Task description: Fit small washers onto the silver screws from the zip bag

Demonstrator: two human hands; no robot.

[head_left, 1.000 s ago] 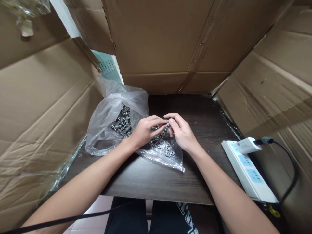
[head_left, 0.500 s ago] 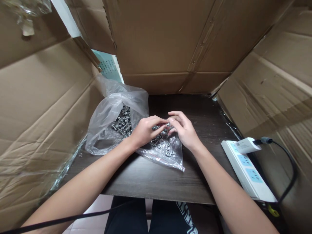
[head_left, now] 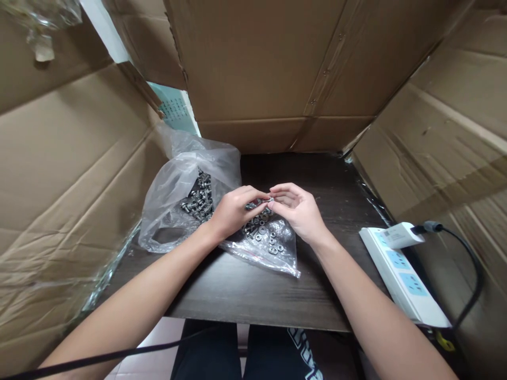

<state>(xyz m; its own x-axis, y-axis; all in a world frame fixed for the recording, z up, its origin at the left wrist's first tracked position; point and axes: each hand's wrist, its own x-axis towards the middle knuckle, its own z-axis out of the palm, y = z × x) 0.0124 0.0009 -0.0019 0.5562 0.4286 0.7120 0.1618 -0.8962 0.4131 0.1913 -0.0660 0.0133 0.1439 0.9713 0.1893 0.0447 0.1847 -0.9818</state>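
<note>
My left hand [head_left: 236, 210] is closed in a pinch, with a small metal bolt between thumb and fingers, mostly hidden by them. Facing it, my right hand [head_left: 299, 212] pinches a small silvery ring-like piece [head_left: 271, 199], a nut or a washer, at the bolt's end. The fingertips of both hands meet there. Below them lies a clear zip bag [head_left: 285, 232] with loose nuts [head_left: 273, 250], washers [head_left: 262, 230] and bolts spread on it. To the left, an open plastic bag [head_left: 166, 179] holds a heap of bolts [head_left: 200, 200], several of them with nuts or washers on.
The dark wooden table [head_left: 269, 301] is walled by cardboard [head_left: 269, 63] at the back and both sides. A white power strip [head_left: 404, 274] with a plugged-in adapter [head_left: 404, 236] lies at the right. A black cord [head_left: 119, 353] crosses the lower left.
My right hand has shifted slightly left, and its thumb and fingers have come together at the metal piece. My left hand has stayed nearly in place.
</note>
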